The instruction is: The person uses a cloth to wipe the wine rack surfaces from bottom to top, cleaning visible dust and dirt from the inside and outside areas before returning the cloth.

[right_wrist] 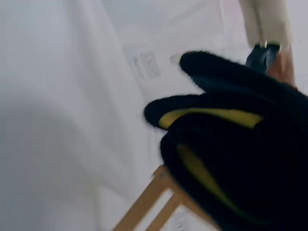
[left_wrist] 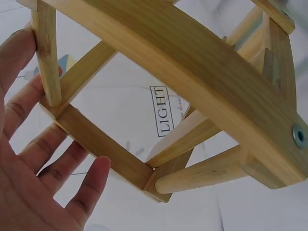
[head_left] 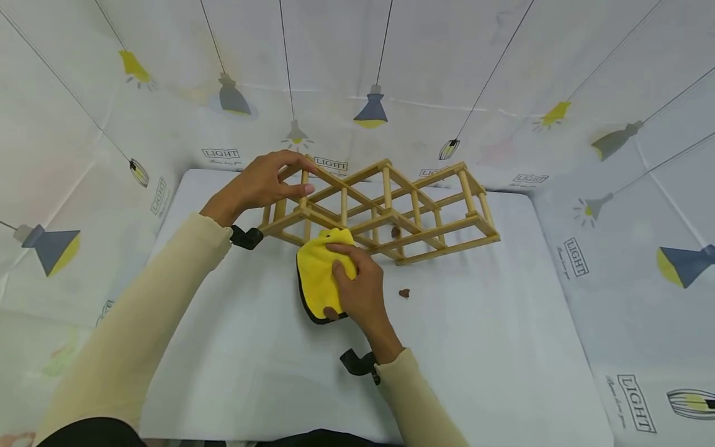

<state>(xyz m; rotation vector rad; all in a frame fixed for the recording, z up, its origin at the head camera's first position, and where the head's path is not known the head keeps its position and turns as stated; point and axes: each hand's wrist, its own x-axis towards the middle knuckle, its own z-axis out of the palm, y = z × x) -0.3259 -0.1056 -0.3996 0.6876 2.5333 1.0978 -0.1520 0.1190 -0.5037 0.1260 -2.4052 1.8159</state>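
A wooden lattice rack (head_left: 385, 208), made of slats and round dowels, stands across the far part of the table. My left hand (head_left: 268, 186) holds its left end, with thumb and fingers about a corner dowel (left_wrist: 46, 57). In the left wrist view the other fingers spread along a lower slat (left_wrist: 103, 144). My right hand (head_left: 363, 288) grips a folded yellow cloth (head_left: 318, 273) with a black edge, close against the rack's front left. Dark folds of the cloth (right_wrist: 231, 149) fill much of the right wrist view and hide the right fingers.
A small brown piece (head_left: 404, 293) lies on the white table (head_left: 475, 347) before the rack; another brown piece (head_left: 396, 232) shows among the slats. Behind and at both sides rises a pale sheet (head_left: 335, 56) printed with lamps.
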